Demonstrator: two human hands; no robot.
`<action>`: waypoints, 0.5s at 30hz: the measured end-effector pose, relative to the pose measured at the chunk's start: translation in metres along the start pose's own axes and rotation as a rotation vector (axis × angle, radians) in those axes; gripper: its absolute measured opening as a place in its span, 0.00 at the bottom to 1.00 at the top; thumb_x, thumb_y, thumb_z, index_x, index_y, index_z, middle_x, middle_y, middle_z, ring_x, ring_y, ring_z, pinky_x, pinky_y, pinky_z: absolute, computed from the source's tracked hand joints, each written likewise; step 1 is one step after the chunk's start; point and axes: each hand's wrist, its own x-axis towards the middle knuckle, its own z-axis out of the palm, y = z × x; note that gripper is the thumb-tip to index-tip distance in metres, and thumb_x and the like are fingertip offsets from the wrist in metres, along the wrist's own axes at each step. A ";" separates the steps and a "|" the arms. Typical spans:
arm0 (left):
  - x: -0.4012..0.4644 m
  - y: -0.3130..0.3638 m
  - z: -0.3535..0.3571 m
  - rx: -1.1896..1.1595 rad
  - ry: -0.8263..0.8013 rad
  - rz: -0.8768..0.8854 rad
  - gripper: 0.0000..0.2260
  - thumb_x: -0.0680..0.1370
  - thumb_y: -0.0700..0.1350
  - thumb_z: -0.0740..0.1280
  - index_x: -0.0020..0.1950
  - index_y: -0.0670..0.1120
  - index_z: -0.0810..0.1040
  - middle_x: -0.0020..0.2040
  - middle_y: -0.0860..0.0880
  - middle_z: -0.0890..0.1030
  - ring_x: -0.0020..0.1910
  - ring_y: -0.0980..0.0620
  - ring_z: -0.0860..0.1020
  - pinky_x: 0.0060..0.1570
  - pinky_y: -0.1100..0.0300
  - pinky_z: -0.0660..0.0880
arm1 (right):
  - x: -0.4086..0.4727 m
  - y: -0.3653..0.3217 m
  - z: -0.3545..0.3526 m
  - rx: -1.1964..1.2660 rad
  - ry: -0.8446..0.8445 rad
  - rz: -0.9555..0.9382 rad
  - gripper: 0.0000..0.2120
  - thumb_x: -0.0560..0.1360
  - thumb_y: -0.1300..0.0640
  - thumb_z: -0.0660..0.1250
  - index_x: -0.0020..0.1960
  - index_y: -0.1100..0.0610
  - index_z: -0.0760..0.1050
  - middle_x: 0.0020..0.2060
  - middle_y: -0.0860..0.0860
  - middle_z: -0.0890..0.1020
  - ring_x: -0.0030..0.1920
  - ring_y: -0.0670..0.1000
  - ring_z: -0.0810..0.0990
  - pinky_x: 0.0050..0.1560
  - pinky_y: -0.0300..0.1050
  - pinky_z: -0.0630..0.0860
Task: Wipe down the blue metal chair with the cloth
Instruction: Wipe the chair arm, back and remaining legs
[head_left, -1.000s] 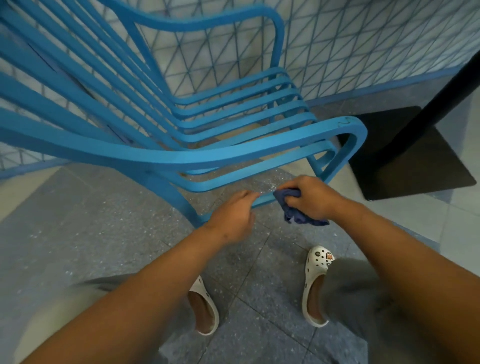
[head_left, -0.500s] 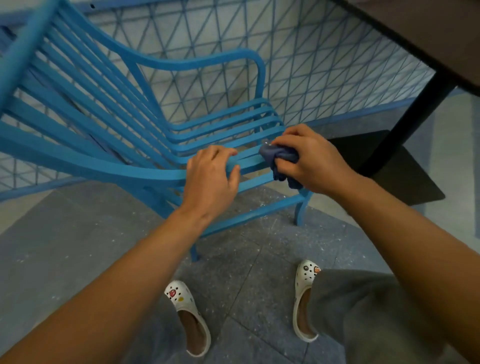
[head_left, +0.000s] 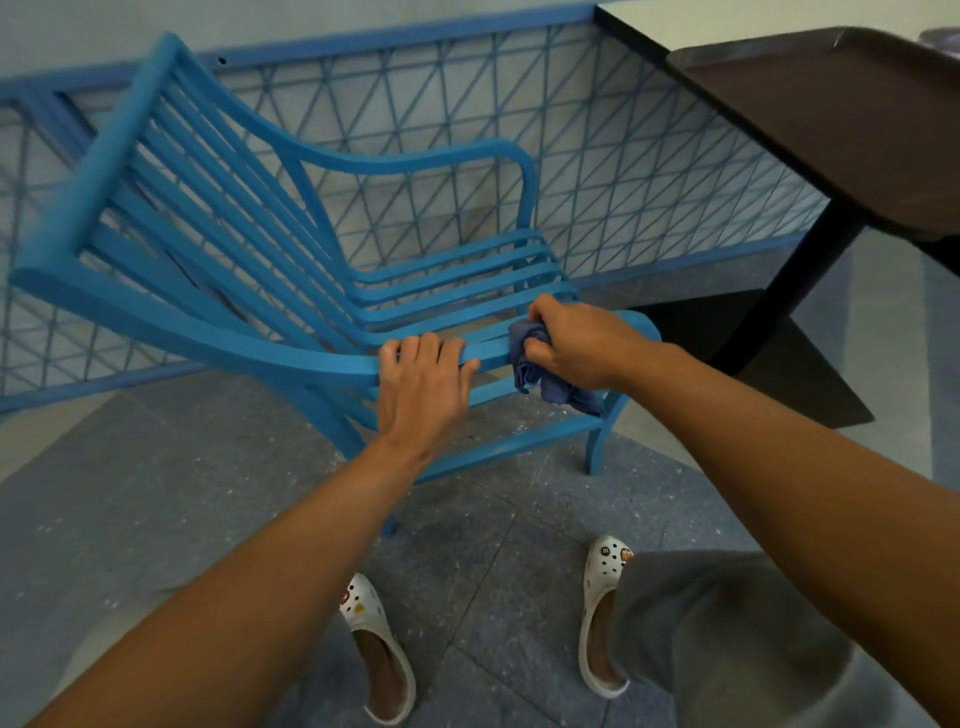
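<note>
Chair (head_left: 332, 244) on the floor by the railing, wiping under way: right hand (head_left: 582, 345) grips the bunched cloth (head_left: 535, 364) at the near armrest's front end, left hand (head_left: 423, 387) curls over that armrest; seat and back apparently outstanding.

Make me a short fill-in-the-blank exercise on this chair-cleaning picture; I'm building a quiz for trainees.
1. The right hand grips a bunched ____ against the blue metal chair.
2. The left hand holds the chair's near ____.
3. Both feet wear white ____.
4. The dark table stands to the chair's ____.

Missing words: cloth; armrest; clogs; right
</note>
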 end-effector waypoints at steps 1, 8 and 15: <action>-0.003 -0.001 -0.001 0.005 0.003 0.011 0.17 0.84 0.56 0.58 0.57 0.47 0.80 0.47 0.48 0.79 0.47 0.45 0.75 0.55 0.48 0.65 | -0.003 -0.002 0.000 -0.023 -0.003 0.003 0.13 0.81 0.44 0.61 0.58 0.52 0.68 0.45 0.52 0.78 0.42 0.56 0.75 0.35 0.49 0.67; -0.030 -0.021 -0.008 -0.013 0.122 0.170 0.15 0.84 0.54 0.60 0.56 0.46 0.80 0.49 0.48 0.80 0.51 0.46 0.77 0.62 0.47 0.65 | -0.033 -0.024 0.009 -0.097 0.005 -0.023 0.16 0.80 0.43 0.61 0.49 0.57 0.76 0.43 0.54 0.79 0.43 0.56 0.78 0.41 0.54 0.77; -0.024 -0.060 -0.008 -0.022 0.084 0.245 0.17 0.84 0.53 0.57 0.56 0.44 0.80 0.55 0.46 0.80 0.67 0.41 0.74 0.71 0.37 0.59 | -0.024 -0.063 0.019 -0.093 -0.029 0.004 0.19 0.79 0.44 0.61 0.41 0.59 0.75 0.37 0.54 0.78 0.38 0.56 0.77 0.36 0.55 0.75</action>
